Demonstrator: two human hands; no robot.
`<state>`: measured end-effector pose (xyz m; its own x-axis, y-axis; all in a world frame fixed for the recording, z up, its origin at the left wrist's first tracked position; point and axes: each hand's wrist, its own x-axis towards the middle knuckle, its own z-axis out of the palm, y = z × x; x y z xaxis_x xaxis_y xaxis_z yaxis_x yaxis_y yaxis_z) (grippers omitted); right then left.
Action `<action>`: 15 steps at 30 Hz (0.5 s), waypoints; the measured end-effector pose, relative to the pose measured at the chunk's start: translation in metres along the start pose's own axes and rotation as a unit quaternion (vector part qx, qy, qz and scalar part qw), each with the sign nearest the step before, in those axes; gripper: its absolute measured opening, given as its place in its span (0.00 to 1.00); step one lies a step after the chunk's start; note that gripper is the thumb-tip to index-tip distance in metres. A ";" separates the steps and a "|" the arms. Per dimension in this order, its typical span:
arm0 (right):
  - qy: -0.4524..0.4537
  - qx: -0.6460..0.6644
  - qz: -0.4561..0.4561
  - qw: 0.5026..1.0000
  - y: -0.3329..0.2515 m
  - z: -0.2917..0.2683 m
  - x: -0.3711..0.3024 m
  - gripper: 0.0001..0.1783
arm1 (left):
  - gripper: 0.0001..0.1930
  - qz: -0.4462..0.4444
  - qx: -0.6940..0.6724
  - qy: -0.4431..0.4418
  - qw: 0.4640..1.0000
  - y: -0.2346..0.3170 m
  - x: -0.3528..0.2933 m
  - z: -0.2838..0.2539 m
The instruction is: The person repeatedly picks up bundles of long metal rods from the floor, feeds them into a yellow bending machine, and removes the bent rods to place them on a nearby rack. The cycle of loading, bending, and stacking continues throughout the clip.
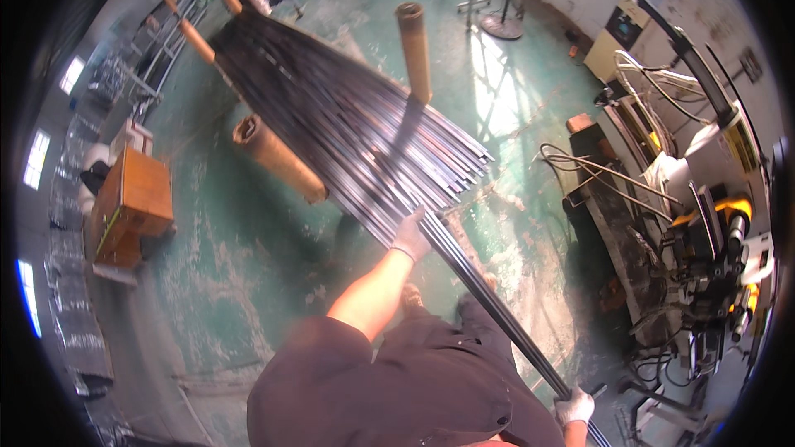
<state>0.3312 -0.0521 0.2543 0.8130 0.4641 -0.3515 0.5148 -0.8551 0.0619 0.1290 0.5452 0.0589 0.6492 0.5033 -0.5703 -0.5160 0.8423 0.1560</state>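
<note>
A bundle of long, thin dark metal bars (489, 298) runs slantwise in front of me, from the middle of the view down to the lower right. My left hand (411, 236), in a pale work glove, is closed around its upper part, close to the end of a large stack. My right hand (575, 407), gloved too, grips the bundle near its lower end, beside my right hip. Beyond the left hand lies the stack of long metal bars (331, 99), stretching away to the far left. The bundle's far end merges with the stack, so I cannot tell where it stops.
Brown cardboard-like tubes stand around the stack, one upright (412, 54) at its right, another tilted (281, 157) at its left. A machine with cables (704, 257) fills the right side. An orange-brown wooden box (137, 199) stands left. A round-based stand (502, 26) is at the back.
</note>
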 end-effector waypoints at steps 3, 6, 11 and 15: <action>0.072 0.020 0.046 0.996 -0.023 0.036 0.007 0.07 | 0.13 0.030 0.032 0.024 0.999 -0.030 0.007 0.034; 0.136 0.046 0.032 0.989 0.016 0.072 0.027 0.06 | 0.08 0.042 0.030 0.049 0.997 -0.052 -0.021 0.049; 0.108 0.103 -0.012 0.989 0.120 0.151 0.071 0.05 | 0.08 0.013 0.060 -0.076 0.995 -0.145 -0.066 0.132; 0.029 0.165 0.015 0.986 0.171 0.203 0.148 0.19 | 0.13 0.058 0.199 -0.091 0.974 -0.211 -0.108 0.243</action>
<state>0.4844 -0.1767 0.0234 0.8461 0.4414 -0.2987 0.3812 -0.8929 -0.2397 0.3037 0.3607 0.2837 0.7067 0.5948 -0.3832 -0.3580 0.7677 0.5315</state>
